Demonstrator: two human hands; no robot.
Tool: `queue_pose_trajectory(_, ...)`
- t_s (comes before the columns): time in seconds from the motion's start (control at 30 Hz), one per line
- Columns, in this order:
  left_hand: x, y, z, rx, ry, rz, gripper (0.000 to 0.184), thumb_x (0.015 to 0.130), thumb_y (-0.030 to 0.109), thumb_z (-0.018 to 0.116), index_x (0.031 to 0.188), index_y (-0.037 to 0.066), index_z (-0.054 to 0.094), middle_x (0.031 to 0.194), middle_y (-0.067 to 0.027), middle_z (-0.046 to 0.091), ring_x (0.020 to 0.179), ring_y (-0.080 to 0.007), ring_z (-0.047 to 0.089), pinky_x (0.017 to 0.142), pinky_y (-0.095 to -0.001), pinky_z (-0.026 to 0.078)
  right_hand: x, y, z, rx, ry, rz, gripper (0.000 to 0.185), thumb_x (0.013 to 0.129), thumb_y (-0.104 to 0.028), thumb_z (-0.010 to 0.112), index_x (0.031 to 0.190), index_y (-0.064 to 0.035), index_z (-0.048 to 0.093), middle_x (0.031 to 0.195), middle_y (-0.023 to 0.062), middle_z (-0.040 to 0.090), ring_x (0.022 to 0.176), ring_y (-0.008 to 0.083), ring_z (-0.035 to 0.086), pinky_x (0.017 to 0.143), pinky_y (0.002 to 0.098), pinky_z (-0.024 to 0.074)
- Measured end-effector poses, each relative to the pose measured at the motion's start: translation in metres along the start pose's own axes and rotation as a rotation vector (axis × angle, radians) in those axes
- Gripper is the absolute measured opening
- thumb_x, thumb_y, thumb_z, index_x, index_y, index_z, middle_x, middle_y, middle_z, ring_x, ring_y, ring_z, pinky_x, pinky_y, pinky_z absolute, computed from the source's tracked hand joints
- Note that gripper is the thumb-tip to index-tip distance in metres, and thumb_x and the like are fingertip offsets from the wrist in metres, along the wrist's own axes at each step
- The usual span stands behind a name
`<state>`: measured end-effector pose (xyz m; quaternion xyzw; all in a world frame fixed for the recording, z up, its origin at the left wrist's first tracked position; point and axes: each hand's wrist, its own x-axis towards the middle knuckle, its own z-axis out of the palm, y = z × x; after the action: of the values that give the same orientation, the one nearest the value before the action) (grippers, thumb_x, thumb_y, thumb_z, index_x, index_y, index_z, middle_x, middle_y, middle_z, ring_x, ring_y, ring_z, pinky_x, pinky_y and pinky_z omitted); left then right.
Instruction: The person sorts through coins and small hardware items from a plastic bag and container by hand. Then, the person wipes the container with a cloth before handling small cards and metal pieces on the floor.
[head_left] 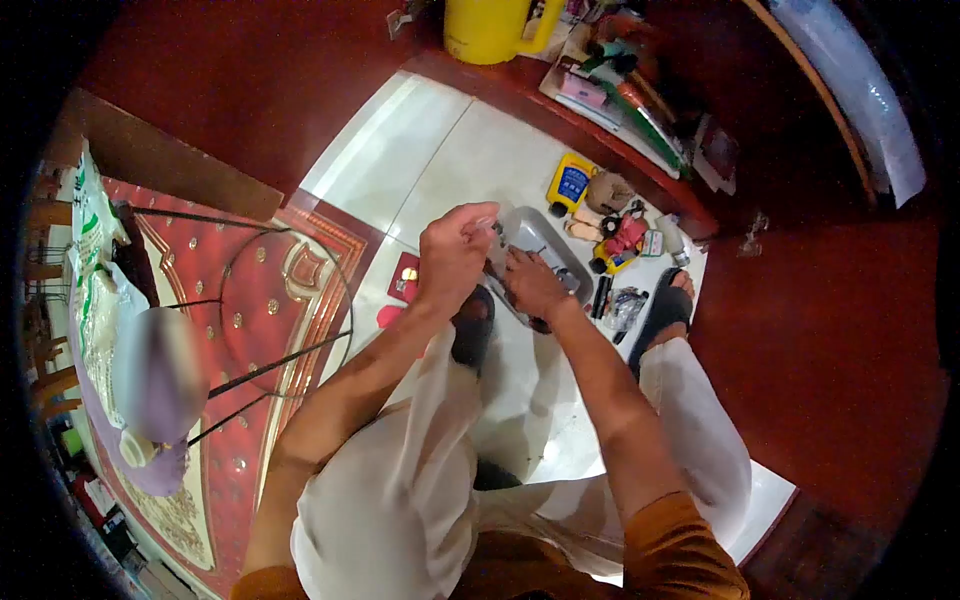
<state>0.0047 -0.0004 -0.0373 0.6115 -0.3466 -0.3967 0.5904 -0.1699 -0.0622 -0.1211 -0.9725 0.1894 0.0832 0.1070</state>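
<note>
A grey plastic tray (530,226) lies on the white tiled floor between my feet, with a few small dark items in it. My left hand (458,252) is raised beside the tray's left side, its fingers closed in a pinch round something small, clear or whitish, too small to name. Over the tray's near left part is my right hand (533,284), fingers curled downward. What these fingers hold is hidden under the hand. Just right of the tray lie a yellow bottle with a blue label (571,184), a black stick-like item (602,297) and a clear plastic packet (627,308).
Several small items, including a red one (628,235), lie near the dark red cabinet (800,330). A yellow jug (485,30) and packed goods stand on its shelf. A red card (405,275) lies left of my hand. A black metal frame (280,370) and a person (160,380) are farther left.
</note>
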Motion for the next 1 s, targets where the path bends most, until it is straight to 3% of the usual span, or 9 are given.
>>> queue_pose_trajectory(0.1,-0.009,0.006,-0.008,0.082,0.004,-0.085,0.03,0.087,-0.005,0.055,0.115,-0.002,0.067,0.105,-0.0151,0.072,0.091,-0.0172,0.07,0.082,-0.0286,0.055,-0.003,-0.004,-0.006,0.102,-0.126,-0.02,0.035,0.085,-0.01,0.057,0.12,-0.0088,0.059,0.119,0.0121,0.06,0.121,0.0306,0.053,0.096,0.0426,0.0468)
queue_pose_trajectory(0.13,-0.011,0.009,-0.01,0.06,0.008,-0.091,0.03,0.088,-0.005,0.055,0.115,-0.002,0.066,0.105,-0.0155,0.072,0.091,-0.0176,0.07,0.082,-0.0288,0.055,-0.009,-0.005,0.008,0.159,-0.031,0.052,0.026,0.087,-0.011,0.053,0.112,-0.0075,0.061,0.11,0.0124,0.062,0.111,0.0312,0.058,0.09,0.0445,0.049)
queue_pose_trajectory(0.23,-0.017,0.016,-0.015,0.011,0.019,-0.114,0.03,0.088,-0.004,0.054,0.116,-0.003,0.066,0.107,-0.0163,0.072,0.092,-0.0184,0.07,0.082,-0.0292,0.055,-0.02,-0.003,0.028,0.192,0.128,0.068,0.026,0.086,-0.012,0.054,0.109,-0.0073,0.063,0.104,0.0146,0.064,0.104,0.0335,0.061,0.086,0.047,0.0504)
queue_pose_trajectory(0.43,-0.023,0.018,-0.016,0.003,0.019,-0.044,0.034,0.084,-0.006,0.054,0.115,-0.001,0.067,0.101,-0.0113,0.071,0.087,-0.0145,0.068,0.079,-0.0277,0.054,-0.026,-0.008,0.023,0.137,0.054,0.213,0.025,0.086,-0.011,0.052,0.108,-0.0055,0.064,0.101,0.0151,0.065,0.102,0.0355,0.064,0.083,0.0517,0.0516)
queue_pose_trajectory(0.53,-0.024,0.018,-0.02,-0.008,0.021,-0.059,0.032,0.085,-0.005,0.054,0.115,-0.002,0.066,0.102,-0.0122,0.071,0.088,-0.0154,0.068,0.08,-0.0283,0.054,-0.026,-0.005,0.028,0.134,0.023,0.188,0.037,0.079,0.001,0.058,0.115,-0.0062,0.06,0.103,0.0187,0.059,0.099,0.0383,0.062,0.083,0.0444,0.0513)
queue_pose_trajectory(0.7,-0.018,0.024,-0.017,0.019,-0.005,-0.033,0.029,0.088,-0.001,0.056,0.116,-0.003,0.066,0.101,-0.0141,0.072,0.087,-0.0166,0.069,0.079,-0.0292,0.054,-0.029,0.011,0.041,0.13,0.055,0.192,0.028,0.082,0.0,0.059,0.11,-0.003,0.062,0.097,0.018,0.065,0.087,0.0361,0.067,0.074,0.0427,0.0547)
queue_pose_trajectory(0.83,-0.009,0.025,-0.013,0.111,-0.054,-0.019,0.028,0.087,-0.001,0.057,0.113,-0.001,0.067,0.099,-0.0129,0.072,0.085,-0.0164,0.069,0.078,-0.0286,0.054,-0.037,0.04,0.032,1.007,0.292,0.677,0.021,0.093,-0.003,0.054,0.112,0.0014,0.06,0.092,0.0132,0.069,0.076,0.0253,0.07,0.066,0.0358,0.0568)
queue_pose_trajectory(0.87,-0.006,0.023,-0.01,0.152,-0.07,-0.03,0.027,0.087,-0.002,0.058,0.112,0.0,0.068,0.097,-0.0114,0.072,0.084,-0.0157,0.068,0.076,-0.0281,0.053,-0.051,0.051,0.023,1.606,0.294,0.817,0.034,0.091,-0.005,0.057,0.124,0.0025,0.057,0.112,0.0146,0.068,0.095,0.0254,0.068,0.085,0.0377,0.0565)
queue_pose_trajectory(1.0,-0.004,0.012,0.003,0.382,-0.191,0.118,0.024,0.088,-0.001,0.059,0.11,0.001,0.069,0.096,-0.0118,0.072,0.083,-0.0163,0.067,0.077,-0.0282,0.053,-0.071,0.042,-0.025,2.061,0.499,0.582,0.034,0.094,-0.004,0.056,0.127,0.0041,0.054,0.113,0.0173,0.066,0.102,0.0289,0.067,0.092,0.0386,0.0554)
